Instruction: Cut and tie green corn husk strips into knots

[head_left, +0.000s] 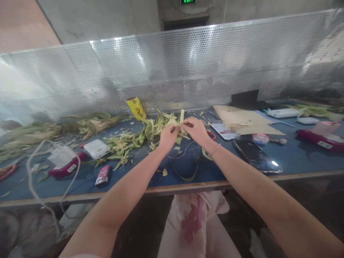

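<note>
Left grip (168,135), right grip (194,128) (close together), seemingly on leaf (182,115).

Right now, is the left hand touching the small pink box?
Apart: the head view shows blue tabletop and green leaf scraps between the left hand and the small pink box.

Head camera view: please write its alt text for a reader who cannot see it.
A person's left hand and right hand pinch green strips above a blue table, beside a leaf pile. A pink box lies to their left, a phone to their right. Behind are a tilted yellow container and a perforated screen.
</note>
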`<state>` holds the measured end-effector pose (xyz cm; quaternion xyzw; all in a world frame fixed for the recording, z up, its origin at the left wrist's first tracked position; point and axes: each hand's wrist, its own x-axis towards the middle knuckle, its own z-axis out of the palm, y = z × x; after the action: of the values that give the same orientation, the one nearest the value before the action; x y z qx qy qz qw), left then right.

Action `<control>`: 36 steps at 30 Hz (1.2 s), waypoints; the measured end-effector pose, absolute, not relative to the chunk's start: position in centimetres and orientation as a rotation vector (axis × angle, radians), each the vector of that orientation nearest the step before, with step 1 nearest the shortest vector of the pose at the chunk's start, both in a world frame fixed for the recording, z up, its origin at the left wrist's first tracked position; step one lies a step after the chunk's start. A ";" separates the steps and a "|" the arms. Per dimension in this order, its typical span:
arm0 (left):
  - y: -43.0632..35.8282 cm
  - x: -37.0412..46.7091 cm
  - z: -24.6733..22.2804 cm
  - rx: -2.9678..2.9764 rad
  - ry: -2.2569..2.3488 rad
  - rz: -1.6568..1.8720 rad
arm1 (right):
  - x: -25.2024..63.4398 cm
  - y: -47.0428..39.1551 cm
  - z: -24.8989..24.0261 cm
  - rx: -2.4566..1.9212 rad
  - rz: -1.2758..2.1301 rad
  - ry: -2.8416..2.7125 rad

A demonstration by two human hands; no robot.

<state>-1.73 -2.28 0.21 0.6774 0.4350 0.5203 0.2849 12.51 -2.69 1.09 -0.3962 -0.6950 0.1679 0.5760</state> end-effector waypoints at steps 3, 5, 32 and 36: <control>-2.1 -1.8 0.1 1.716 1.119 1.408 | 12.5 -2.9 1.2 -0.869 0.271 -1.724; -1.9 -1.8 -0.1 1.613 1.078 1.415 | 12.5 -3.1 1.1 -0.838 0.225 -1.786; -2.4 -1.7 0.5 1.168 0.908 1.143 | 13.2 -3.2 1.2 -0.801 0.709 -1.873; -2.8 -1.6 0.8 1.135 0.913 1.138 | 13.2 -3.3 1.5 -0.776 0.729 -1.889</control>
<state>-1.63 -2.78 0.77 0.4900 0.3940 0.4915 0.6025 13.16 -3.30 1.53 -0.3162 -0.7701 0.2973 0.4675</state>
